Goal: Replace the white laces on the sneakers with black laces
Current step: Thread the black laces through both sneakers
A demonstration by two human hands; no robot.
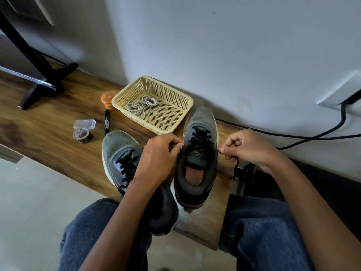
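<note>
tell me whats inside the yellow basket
Inside the yellow basket lies a bundle of coiled white laces toward its left end; the rest of its mesh floor is bare. Nothing there is covered.

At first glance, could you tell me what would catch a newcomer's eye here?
Two hands pull the ends of a black lace out to either side of the right sneaker at the middle of the wooden bench: left hand, right hand. The left sneaker beside it is already laced black. Behind them a beige basket holds the coiled white laces.
</note>
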